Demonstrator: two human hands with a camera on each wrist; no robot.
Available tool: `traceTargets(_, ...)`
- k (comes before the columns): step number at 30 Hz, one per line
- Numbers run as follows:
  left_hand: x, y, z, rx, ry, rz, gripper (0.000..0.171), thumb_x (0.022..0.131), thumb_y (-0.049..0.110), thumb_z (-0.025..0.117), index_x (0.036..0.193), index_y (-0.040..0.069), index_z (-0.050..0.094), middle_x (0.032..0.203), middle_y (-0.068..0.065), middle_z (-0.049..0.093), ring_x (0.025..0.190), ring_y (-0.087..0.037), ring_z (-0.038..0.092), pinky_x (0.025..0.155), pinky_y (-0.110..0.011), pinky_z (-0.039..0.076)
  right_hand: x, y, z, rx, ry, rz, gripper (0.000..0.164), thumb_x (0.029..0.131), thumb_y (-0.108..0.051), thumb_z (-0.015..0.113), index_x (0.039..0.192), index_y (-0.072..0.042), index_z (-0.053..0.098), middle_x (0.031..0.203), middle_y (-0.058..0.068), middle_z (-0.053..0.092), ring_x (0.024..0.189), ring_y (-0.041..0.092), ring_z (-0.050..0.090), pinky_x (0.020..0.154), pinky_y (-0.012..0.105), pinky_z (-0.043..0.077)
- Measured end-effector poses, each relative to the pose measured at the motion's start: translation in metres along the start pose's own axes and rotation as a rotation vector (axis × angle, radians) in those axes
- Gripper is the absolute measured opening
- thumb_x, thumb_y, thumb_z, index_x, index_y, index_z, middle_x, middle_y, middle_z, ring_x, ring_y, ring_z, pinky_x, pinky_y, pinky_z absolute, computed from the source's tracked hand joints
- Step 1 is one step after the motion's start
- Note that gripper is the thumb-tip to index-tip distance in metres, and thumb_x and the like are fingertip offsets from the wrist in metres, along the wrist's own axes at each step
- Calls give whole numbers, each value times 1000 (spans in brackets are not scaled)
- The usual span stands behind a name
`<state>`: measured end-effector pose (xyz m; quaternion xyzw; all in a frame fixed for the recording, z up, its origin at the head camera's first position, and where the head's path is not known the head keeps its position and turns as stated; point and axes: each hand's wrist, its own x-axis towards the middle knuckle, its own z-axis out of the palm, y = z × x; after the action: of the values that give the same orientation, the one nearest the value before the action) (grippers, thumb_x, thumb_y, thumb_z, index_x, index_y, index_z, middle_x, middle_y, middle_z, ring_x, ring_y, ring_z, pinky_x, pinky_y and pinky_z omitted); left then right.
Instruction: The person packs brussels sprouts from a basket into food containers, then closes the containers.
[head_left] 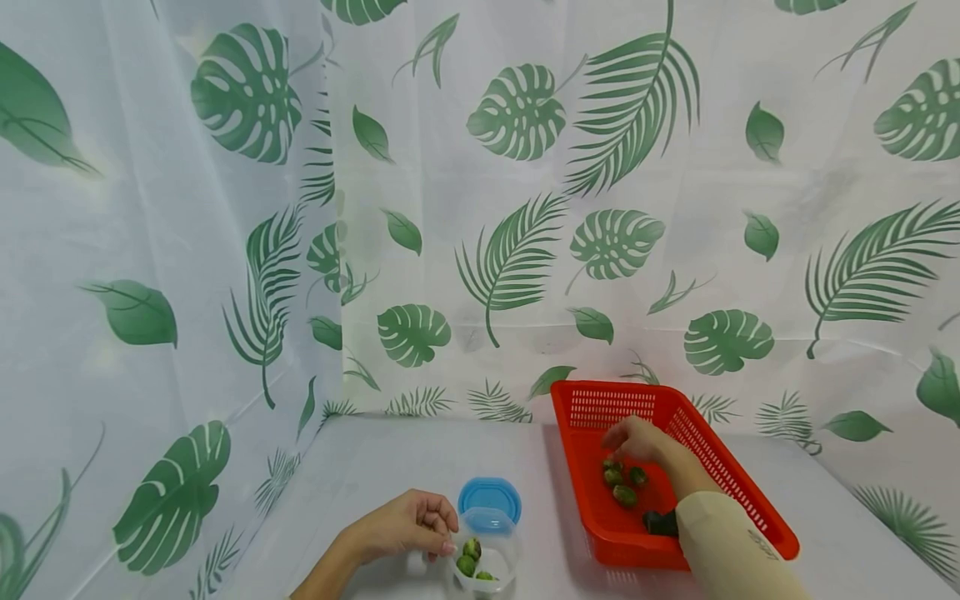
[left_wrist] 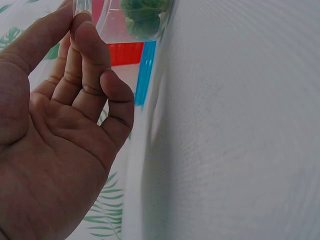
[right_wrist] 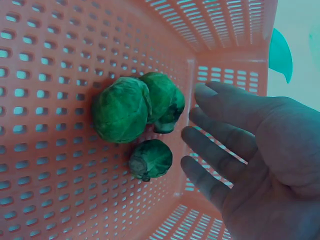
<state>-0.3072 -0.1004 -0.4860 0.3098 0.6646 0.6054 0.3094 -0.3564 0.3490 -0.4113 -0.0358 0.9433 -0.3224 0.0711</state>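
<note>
My left hand (head_left: 411,527) pinches the edge of a clear plastic container (head_left: 510,557) between thumb and fingertips. Inside the container lie several green Brussels sprouts (head_left: 467,565), also partly seen at the top of the left wrist view. My right hand (head_left: 639,442) reaches into a red plastic basket (head_left: 628,552), holding nothing. Its fingers (right_wrist: 212,145) are spread and slightly bent, close to several more Brussels sprouts (right_wrist: 122,110) on the basket floor.
A blue lid (head_left: 480,493) lies on the white table (head_left: 390,462) behind the container. The slotted basket walls rise around my right hand. A leaf-printed curtain (head_left: 420,275) hangs at the back and left.
</note>
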Motion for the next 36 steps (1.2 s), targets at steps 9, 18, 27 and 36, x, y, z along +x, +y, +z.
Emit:
traceTargets(9,0,0,0,-4,0,-9,29,92,8,77,113,-7,63,83,5,73,71,-6,64,67,-24,53,-3,0,3,-20,-19,24,37,88,-3,79,124,-4,74,113,10,75,94,25,70,92,53,59)
traceTargets(18,1,-2,-2,6,-4,4,28,92,9,78,112,-4,65,82,6,72,70,-6,64,66,-24,52,-2,0,3,-52,-49,66,40,88,-4,79,127,-6,72,113,8,74,94,25,69,92,53,59)
traceTargets(27,1,-2,-2,0,-1,-7,29,92,9,78,113,-5,64,82,6,72,70,-5,64,67,-23,52,0,-1,3,-87,-55,85,39,88,-6,78,127,-9,74,111,6,73,91,24,68,90,52,60)
traceTargets(36,1,-1,-2,8,5,-13,28,92,7,77,113,-6,64,82,5,72,70,-6,65,66,-23,53,2,-1,4,-64,-61,65,36,88,-1,76,124,-6,75,110,10,75,89,24,71,89,53,60)
